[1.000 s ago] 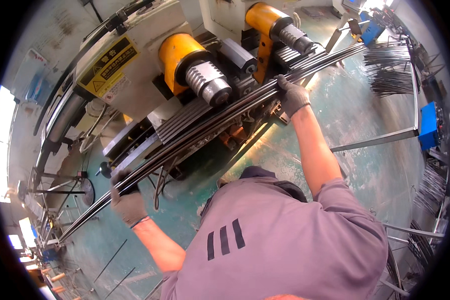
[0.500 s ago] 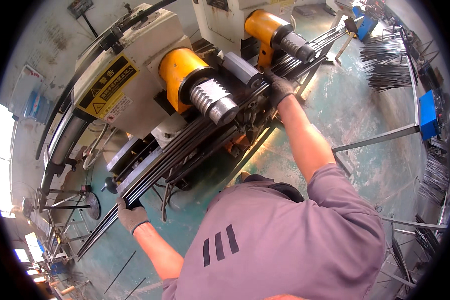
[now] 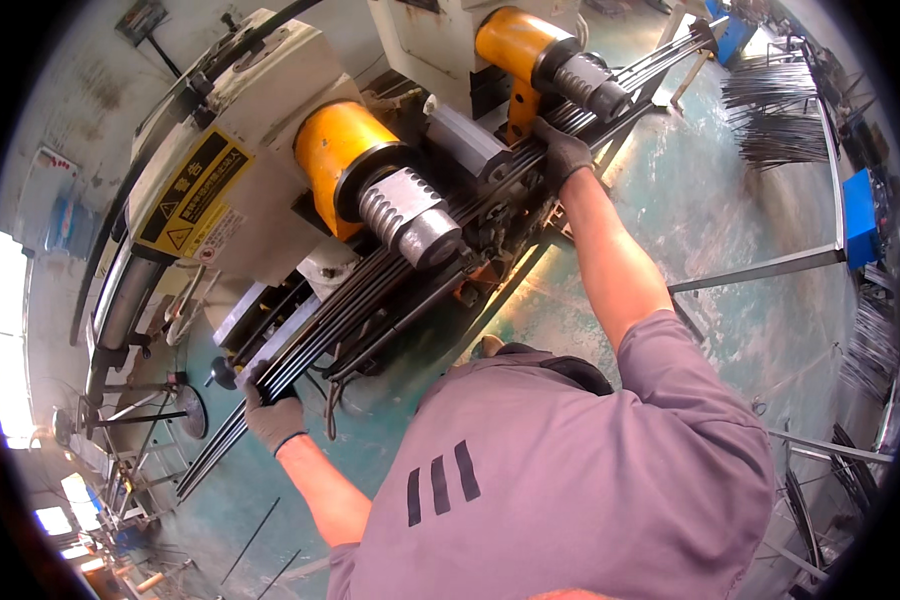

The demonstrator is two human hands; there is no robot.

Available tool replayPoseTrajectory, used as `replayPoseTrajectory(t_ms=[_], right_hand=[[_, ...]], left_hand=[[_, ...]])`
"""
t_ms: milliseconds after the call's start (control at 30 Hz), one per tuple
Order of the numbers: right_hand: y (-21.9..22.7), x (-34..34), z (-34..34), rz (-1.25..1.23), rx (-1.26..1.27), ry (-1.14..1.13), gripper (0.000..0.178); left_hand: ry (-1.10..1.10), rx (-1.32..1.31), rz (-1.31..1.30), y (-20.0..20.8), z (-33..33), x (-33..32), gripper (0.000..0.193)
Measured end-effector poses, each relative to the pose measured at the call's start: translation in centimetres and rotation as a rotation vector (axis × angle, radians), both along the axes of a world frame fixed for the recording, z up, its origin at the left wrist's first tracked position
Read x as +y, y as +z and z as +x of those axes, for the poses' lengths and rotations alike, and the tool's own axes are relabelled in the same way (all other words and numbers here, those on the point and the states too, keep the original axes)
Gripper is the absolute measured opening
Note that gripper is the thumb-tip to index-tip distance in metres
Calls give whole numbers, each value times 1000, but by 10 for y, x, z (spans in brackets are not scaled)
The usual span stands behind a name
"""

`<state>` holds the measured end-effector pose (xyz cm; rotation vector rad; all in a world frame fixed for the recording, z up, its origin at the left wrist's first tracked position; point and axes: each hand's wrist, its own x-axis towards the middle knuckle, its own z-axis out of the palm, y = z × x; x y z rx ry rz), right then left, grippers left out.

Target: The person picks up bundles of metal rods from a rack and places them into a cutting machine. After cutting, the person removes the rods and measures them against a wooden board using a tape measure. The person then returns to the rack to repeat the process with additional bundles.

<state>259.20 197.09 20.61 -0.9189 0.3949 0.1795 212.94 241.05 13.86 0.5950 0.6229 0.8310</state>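
Several long dark metal rods [image 3: 315, 340] lie side by side along a machine, slanting from lower left to upper right. Near their lower-left end my left hand [image 3: 275, 420], in a grey work glove, is closed around the bundle, thumb on top. My gloved right hand [image 3: 567, 158] is closed over the rods farther up, beside the far yellow cylinder; its fingertips are partly hidden. Between my hands, a yellow cylinder with a ridged steel end [image 3: 410, 215] stands over the rods. A second yellow cylinder [image 3: 520, 45] is beyond it.
A grey block [image 3: 465, 140] sits between the two cylinders. The machine housing carries a yellow-black warning label [image 3: 195, 190]. At right are stacks of thin rods [image 3: 770, 110] on a metal frame [image 3: 760, 270] with blue parts. Two loose rods [image 3: 250, 540] lie on the green floor.
The rods have shifted up and to the right, their lower-left ends with them. My left hand has moved slightly right along with them; my right hand sits a little higher.
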Motion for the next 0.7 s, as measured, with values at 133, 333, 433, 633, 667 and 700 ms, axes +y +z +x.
replayPoseTrajectory(t_ms=[133,333,433,633,667,700], right_hand=[[-10,5,4,-28,-24,0,26],[-28,12,2,-19,-45,98,30],[-28,25,-16,-253,-14,124,32],[-13,36,-34,-108,39,137,34],[-33,25,-14,-12,4,146,30],[-27,22,-12,-3,-8,151,27]], left_hand=[[217,40,-144,25,3,4,34],[101,75,3,3,1,18,31],[161,105,-36,-7,12,11,33],[100,40,-2,-1,16,-23,38],[67,-1,-2,0,20,-28,38],[70,5,-30,7,28,-40,37]])
